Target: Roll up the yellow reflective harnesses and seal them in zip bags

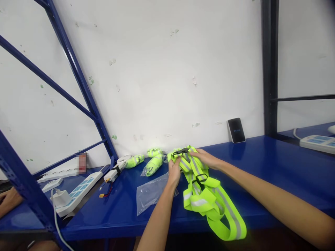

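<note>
Both hands hold a yellow-green reflective strap harness (205, 200) above the blue shelf, its loops hanging down past the front edge. My left hand (174, 170) grips the bundled straps just below a black buckle. On the right side of the same bundle, my right hand (205, 157) is closed round the webbing near the buckle. Behind and left of my hands, several rolled yellow-green bundles in clear bags (154, 165) rest against the wall. A flat clear plastic bag (150, 191) lies on the shelf, partly behind my left forearm.
The blue shelf (288, 167) has a black post at the right and blue bars at the left. A phone-like device (236, 130) leans on the wall. At left are a white battery pack (114, 172), a power strip (81, 191) and another person's hand (12, 200).
</note>
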A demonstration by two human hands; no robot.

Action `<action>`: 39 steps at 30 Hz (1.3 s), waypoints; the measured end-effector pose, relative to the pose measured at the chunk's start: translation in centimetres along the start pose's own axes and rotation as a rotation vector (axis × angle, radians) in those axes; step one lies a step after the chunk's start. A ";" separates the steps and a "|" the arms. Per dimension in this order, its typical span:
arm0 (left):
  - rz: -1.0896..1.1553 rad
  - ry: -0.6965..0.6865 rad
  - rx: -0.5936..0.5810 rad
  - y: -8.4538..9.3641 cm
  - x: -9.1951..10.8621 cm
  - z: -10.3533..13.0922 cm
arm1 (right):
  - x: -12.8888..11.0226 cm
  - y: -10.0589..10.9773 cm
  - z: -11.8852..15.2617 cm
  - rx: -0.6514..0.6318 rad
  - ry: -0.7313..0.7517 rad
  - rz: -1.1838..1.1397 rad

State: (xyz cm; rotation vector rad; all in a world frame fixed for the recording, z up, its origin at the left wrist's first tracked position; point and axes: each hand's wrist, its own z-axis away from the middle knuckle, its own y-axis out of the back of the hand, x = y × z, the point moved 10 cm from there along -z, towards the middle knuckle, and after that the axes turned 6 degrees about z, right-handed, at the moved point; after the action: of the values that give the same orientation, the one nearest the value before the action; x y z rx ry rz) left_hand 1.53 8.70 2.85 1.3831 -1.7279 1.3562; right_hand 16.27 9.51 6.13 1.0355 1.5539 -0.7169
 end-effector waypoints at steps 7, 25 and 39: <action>-0.021 -0.160 0.225 3.5 2.0 -0.6 | -3.4 -3.0 1.0 -0.092 0.370 0.204; 0.374 0.661 -0.401 -4.4 -2.3 3.3 | -4.6 -0.1 3.0 0.320 0.878 1.036; 0.492 0.430 -0.196 -2.7 -0.8 1.2 | -2.0 0.0 0.4 -0.080 0.401 0.449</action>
State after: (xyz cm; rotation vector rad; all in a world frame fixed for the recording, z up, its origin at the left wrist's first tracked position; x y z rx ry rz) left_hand 4.50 7.97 2.72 0.5176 -1.8938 1.5415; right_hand 16.53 8.69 7.93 1.4667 1.5834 -0.1392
